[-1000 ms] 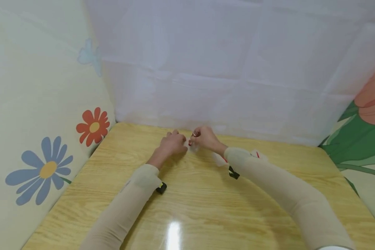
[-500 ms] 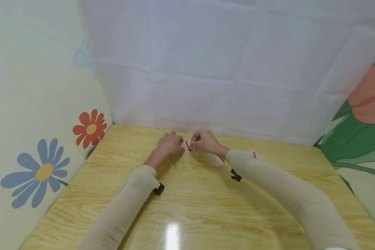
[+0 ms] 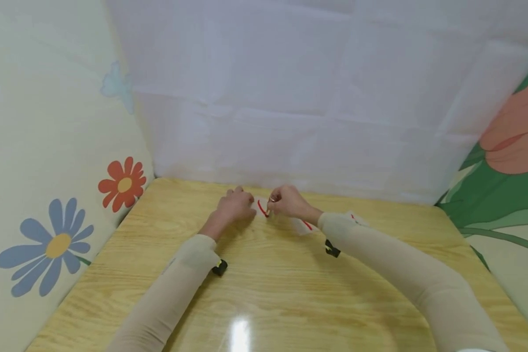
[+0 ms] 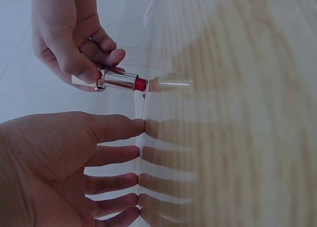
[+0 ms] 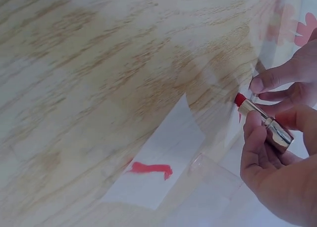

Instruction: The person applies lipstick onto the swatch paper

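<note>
My right hand (image 3: 289,201) pinches a lipstick (image 4: 119,79) between thumb and fingers. It has a shiny metallic case, and its red tip points down at a small white paper (image 5: 232,133) near the back of the table. In the left wrist view the tip is right at the paper's surface. A red streak (image 3: 261,207) runs on this paper up to the tip. My left hand (image 3: 234,205) is beside it on the left, fingers extended, fingertips resting at the paper's edge. The head view shows little of the lipstick, mostly hidden by the right hand.
A second white paper (image 5: 133,190) with a red smear lies right of the first, beside a clear see-through piece (image 5: 213,175). Another red-marked paper (image 3: 360,220) lies farther right, partly behind the right sleeve. White cloth (image 3: 264,122) hangs along the wooden table's back edge.
The red streak on the paper shows more and looks longer, as the right hand has drawn the lipstick slightly toward the person. The left hand stays at the paper; the head view has shifted slightly.
</note>
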Available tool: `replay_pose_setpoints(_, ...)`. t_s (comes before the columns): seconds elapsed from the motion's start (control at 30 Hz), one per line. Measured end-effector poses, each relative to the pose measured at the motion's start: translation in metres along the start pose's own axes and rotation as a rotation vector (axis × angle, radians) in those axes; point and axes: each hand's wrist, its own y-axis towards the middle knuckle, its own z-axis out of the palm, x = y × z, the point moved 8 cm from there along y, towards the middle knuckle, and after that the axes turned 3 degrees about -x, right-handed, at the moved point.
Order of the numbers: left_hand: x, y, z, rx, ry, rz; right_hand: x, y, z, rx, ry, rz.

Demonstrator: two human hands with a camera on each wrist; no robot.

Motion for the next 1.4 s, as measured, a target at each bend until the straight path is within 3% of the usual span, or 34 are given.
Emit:
replay_pose_setpoints(0.4, 0.013, 0.010, 0.001, -0.010, -0.018, 0.025, -0.010, -0.010, -0.035, -0.051, 0.060, 0.042)
replay_pose_setpoints(0.57, 0.020, 0.011, -0.001, -0.015, -0.048, 0.035, -0.008, -0.020, -0.063, -0.127, 0.089, 0.036)
replay_pose_setpoints(0.83, 0.029, 0.013, -0.008, -0.010, -0.131, 0.053, -0.017, -0.044, -0.104, -0.273, 0.250, 0.144)
replay_pose_setpoints(1.03, 0.032, 0.012, -0.015, 0.039, -0.141, 0.093, -0.031, -0.059, -0.110, -0.401, 0.526, 0.228)
replay_pose_setpoints(1.17, 0.033, 0.009, -0.024, 0.032, -0.147, 0.114, -0.037, -0.064, -0.099, -0.440, 0.804, 0.282)
replay_pose_setpoints(1.3, 0.026, 0.004, -0.033, -0.009, -0.192, 0.171, -0.039, -0.067, -0.083, -0.432, 1.119, 0.334)
replay_pose_setpoints(1.4, 0.017, -0.001, -0.039, -0.026, -0.275, 0.238, -0.035, -0.069, -0.069, -0.354, 1.307, 0.349)
